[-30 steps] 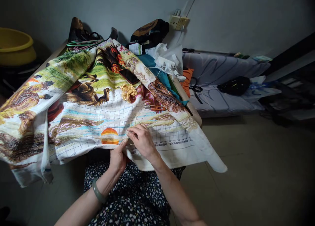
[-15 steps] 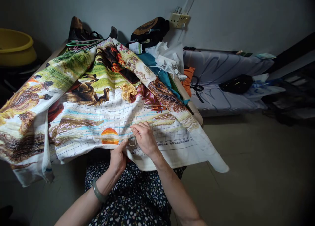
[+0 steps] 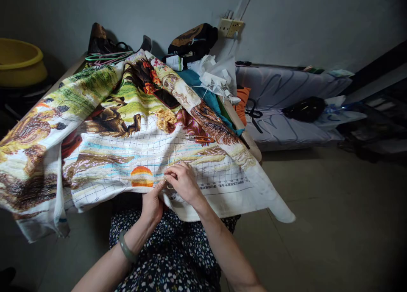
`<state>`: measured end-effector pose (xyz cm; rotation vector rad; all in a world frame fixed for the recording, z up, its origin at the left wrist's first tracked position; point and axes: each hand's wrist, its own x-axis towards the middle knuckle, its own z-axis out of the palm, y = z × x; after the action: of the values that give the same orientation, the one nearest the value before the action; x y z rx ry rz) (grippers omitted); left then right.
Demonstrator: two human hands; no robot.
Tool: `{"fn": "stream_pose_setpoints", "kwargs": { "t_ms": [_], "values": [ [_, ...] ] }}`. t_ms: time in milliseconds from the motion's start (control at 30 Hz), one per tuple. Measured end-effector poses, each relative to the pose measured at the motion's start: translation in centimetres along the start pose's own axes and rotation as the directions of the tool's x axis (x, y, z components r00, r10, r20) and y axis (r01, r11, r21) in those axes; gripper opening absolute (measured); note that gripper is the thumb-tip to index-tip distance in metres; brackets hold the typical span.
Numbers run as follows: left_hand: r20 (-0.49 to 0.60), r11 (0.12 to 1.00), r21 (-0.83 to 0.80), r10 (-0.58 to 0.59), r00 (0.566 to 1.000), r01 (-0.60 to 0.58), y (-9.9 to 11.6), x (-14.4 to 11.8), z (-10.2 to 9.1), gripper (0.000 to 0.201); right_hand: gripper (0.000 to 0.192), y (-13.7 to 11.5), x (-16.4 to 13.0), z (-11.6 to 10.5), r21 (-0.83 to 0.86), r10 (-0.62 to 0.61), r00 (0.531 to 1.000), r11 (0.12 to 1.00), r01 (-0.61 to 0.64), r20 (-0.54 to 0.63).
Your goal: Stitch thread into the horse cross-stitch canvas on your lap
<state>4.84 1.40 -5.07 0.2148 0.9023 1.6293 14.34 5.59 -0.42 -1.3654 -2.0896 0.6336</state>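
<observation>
Cross-stitch canvas (image 3: 127,156) drapes over tabletop (image 3: 246,137). Left hand (image 3: 152,203) grips its near edge from beneath. Right hand (image 3: 182,182), fingertips pinched together on the cloth beside stitched orange sun (image 3: 141,175); needle not discernible.

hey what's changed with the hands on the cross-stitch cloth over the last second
The right hand rose slightly up the cloth half a second ago, then came back down toward the left hand, fingers pinched at the stitching by the orange sun. The left hand kept gripping the cloth's near edge. Cloth, scissors and clutter behind stayed put.
</observation>
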Motion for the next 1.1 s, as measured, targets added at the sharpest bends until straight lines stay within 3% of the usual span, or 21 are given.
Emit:
{"fn": "stream_pose_setpoints", "kwargs": {
  "t_ms": [67,167,267,333,400,467,500,533,567,633,700,733,767,833,900,1100],
  "values": [
    [-0.02,1.0,0.0,-0.01,1.0,0.01,-0.1,0.1,-0.1,0.044,0.018,0.2,0.3,0.3,0.076,0.01,0.999,0.997,-0.006,-0.045],
    [-0.072,1.0,-0.007,-0.012,0.997,0.012,-0.1,0.1,-0.3,0.044,0.017,1.2,0.9,-1.7,0.437,0.157,0.963,0.898,-0.048,-0.219],
    [-0.121,1.0,-0.02,-0.024,0.992,0.022,-0.2,0.1,-0.5,0.044,0.023,2.8,0.6,-8.1,0.79,0.349,0.876,0.61,0.057,-0.332],
    [-0.133,0.999,-0.035,-0.044,0.99,0.04,-0.2,0.1,-0.5,0.045,0.031,3.6,-0.4,-13.8,0.835,0.373,0.816,0.504,0.221,-0.442],
    [-0.139,0.997,-0.05,-0.069,0.988,0.063,-0.2,0.1,-0.5,0.045,0.042,4.1,-1.6,-18.7,0.709,0.369,0.628,0.537,0.458,-0.685],
    [-0.138,0.993,-0.066,-0.104,0.985,0.095,-0.2,0.1,-0.4,0.045,0.05,4.2,-2.7,-21.2,0.554,0.336,0.455,0.642,0.531,-0.825],
    [-0.136,0.991,-0.074,-0.119,0.984,0.109,-0.2,0.1,-0.3,0.045,0.05,4.2,-3.1,-21.2,0.512,0.323,0.414,0.685,0.518,-0.851],
    [-0.136,0.99,-0.079,-0.13,0.982,0.12,-0.2,0.0,-0.2,0.045,0.047,4.1,-3.4,-20.5,0.499,0.312,0.413,0.712,0.494,-0.855],
    [-0.139,0.989,-0.081,-0.135,0.981,0.125,-0.1,0.0,-0.1,0.044,0.04,4.0,-3.5,-19.0,0.517,0.314,0.446,0.717,0.467,-0.838],
    [-0.148,0.989,-0.076,-0.135,0.98,0.125,0.0,-0.1,0.0,0.043,0.024,3.6,-3.6,-14.4,0.633,0.33,0.615,0.679,0.373,-0.716],
    [-0.149,0.989,-0.066,-0.137,0.979,0.129,0.2,-0.2,0.1,0.042,0.014,2.9,-3.9,-9.0,0.769,0.34,0.836,0.623,0.142,-0.43],
    [-0.15,0.989,-0.058,-0.143,0.978,0.135,0.3,-0.2,0.1,0.039,0.011,2.3,-4.1,-6.5,0.775,0.316,0.913,0.632,-0.001,-0.256],
    [-0.151,0.988,-0.048,-0.151,0.977,0.145,0.4,-0.2,0.1,0.036,0.009,1.8,-4.3,-4.2,0.737,0.284,0.954,0.664,-0.124,-0.095],
    [-0.152,0.985,-0.028,-0.173,0.973,0.17,0.5,-0.2,0.0,0.029,0.012,0.8,-4.7,-0.9,0.602,0.243,0.968,0.765,-0.228,0.058],
    [-0.134,0.98,-0.015,-0.196,0.971,0.196,0.6,-0.2,-0.1,0.023,0.017,0.1,-4.9,0.9,0.479,0.231,0.972,0.85,-0.217,0.031],
    [-0.094,0.977,-0.006,-0.212,0.973,0.212,0.7,-0.4,0.0,0.018,0.021,-0.2,-4.5,1.3,0.326,0.21,0.975,0.929,-0.174,-0.078]
  ]
}}
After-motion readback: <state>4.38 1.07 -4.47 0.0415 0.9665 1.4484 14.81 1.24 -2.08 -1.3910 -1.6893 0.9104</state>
